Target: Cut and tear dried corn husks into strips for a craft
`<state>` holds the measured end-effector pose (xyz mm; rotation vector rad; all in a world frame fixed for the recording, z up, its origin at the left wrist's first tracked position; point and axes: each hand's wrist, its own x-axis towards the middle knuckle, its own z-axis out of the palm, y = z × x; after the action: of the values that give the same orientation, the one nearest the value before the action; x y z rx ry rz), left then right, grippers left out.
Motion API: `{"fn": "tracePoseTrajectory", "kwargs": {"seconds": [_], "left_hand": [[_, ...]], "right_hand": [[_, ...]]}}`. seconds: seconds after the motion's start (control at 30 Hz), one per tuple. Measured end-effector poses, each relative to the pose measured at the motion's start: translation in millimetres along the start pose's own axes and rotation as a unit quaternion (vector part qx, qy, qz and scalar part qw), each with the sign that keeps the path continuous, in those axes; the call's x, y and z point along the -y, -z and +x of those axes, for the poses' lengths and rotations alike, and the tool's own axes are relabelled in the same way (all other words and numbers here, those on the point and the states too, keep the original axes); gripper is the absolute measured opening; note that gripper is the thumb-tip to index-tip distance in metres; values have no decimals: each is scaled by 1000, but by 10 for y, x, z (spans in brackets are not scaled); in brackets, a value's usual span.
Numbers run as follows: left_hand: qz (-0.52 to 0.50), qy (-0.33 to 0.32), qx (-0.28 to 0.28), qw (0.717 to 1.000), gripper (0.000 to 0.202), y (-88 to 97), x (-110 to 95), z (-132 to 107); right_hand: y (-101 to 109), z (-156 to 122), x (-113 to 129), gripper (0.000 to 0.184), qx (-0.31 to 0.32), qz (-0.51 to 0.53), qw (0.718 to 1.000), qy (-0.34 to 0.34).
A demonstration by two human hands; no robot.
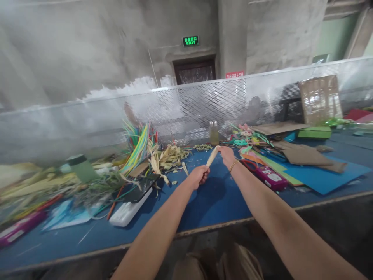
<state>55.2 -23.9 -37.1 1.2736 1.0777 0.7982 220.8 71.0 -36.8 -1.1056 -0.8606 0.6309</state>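
Note:
A pale corn husk strip (212,156) is stretched between my two hands above the blue tabletop (215,206). My left hand (199,176) is closed round its lower, nearer end. The fingers of my right hand (227,156) pinch its upper, farther end. To the left of the hands lies a heap of dried corn husks (171,157), with a loose husk piece (185,168) close to my left hand. A purple-and-white box (271,177) sits right of my right wrist.
At left are a power strip (131,208), a dark phone (144,188), a green-lidded container (82,168) and colourful pipe cleaners (138,149). A bottle (214,133) stands by the perforated metal screen (186,103). Blue paper (323,179) and cardboard pieces (305,155) lie at right.

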Motion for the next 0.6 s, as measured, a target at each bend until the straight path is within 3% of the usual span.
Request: {"fn": "tracePoseTrajectory", "kwargs": {"seconds": [0.23,0.3,0.4,0.6], "left_hand": [[117,-41,30,992,23,80,-28,-43],[216,-79,19,973,24,126,-9,-18],[366,-122,-1,923,24,207,18,25],[439,-138,-9,888,27,290,-1,41]], "right_hand": [[4,93,-3,11,56,33,989,-136],[2,63,2,14,86,34,978,-185],[6,-5,29,15,146,41,957,-246],[1,-23,92,13,205,99,941,-249]]}}
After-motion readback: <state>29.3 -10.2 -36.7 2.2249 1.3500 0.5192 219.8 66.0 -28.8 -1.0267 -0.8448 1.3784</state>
